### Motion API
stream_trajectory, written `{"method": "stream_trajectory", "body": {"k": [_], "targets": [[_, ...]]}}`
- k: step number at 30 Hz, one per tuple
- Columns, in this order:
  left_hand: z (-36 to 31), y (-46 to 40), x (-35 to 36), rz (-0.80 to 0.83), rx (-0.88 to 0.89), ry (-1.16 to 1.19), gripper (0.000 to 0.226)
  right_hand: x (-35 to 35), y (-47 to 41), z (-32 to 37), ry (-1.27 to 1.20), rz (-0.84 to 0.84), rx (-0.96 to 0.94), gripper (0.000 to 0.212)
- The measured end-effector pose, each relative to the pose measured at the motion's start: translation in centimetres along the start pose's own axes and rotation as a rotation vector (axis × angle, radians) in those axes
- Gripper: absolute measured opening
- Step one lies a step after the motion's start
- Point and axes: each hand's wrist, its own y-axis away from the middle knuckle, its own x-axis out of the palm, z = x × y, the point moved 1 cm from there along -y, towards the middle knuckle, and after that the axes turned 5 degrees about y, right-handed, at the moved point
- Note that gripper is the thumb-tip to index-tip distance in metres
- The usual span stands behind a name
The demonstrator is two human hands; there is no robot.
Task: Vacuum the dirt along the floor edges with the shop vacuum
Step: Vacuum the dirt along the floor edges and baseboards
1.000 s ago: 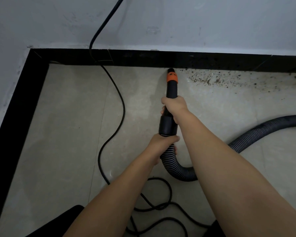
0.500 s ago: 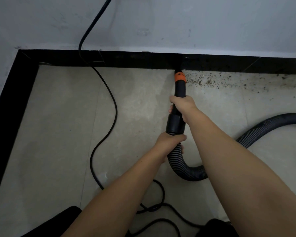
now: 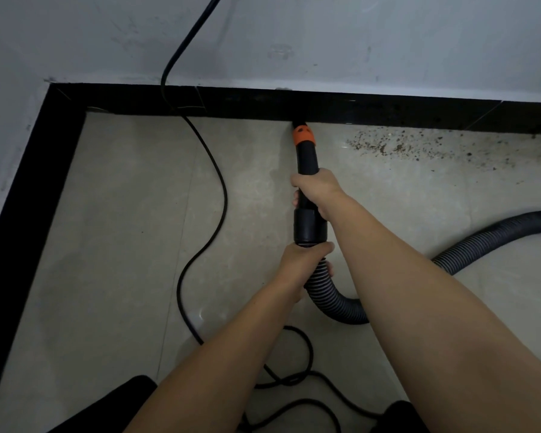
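Note:
The vacuum nozzle [image 3: 304, 142], a black tube with an orange collar, points away from me with its tip against the black baseboard [image 3: 403, 111]. My right hand [image 3: 315, 189] is wrapped around the tube just above the wide black cuff. My left hand [image 3: 303, 260] grips the grey ribbed hose [image 3: 334, 303] right below that cuff. The hose loops under my right forearm and runs off to the right. Scattered dark dirt [image 3: 388, 145] lies along the floor edge, starting a short way right of the nozzle and stretching to the right edge.
A black power cord [image 3: 221, 195] drops down the grey wall [image 3: 325, 42], snakes across the beige floor tiles left of the nozzle and coils near my legs. The baseboard turns a corner at the upper left [image 3: 66, 98]. Dark clothing shows at the bottom edge.
The nozzle swept right along the baseboard to the edge of the dirt, then came back left, leaving a gap of clean tile beside it. Both hands kept their grip.

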Motion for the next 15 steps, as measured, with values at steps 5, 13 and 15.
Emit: {"method": "stream_trajectory", "body": {"k": [5,13,15], "targets": [[-0.4,0.3,-1.3,-0.035,-0.006,0.045,0.015,1.9,0.2,0.4,0.018,0.039,-0.013,0.012],[0.0,1.1,-2.8,-0.094,0.007,0.096,0.016,4.2,1.2,0.6,0.089,0.152,-0.029,0.011],[0.3,1.4,-3.0,-0.11,0.017,0.119,0.018,4.6,1.7,0.7,0.117,0.207,-0.036,0.01]]}}
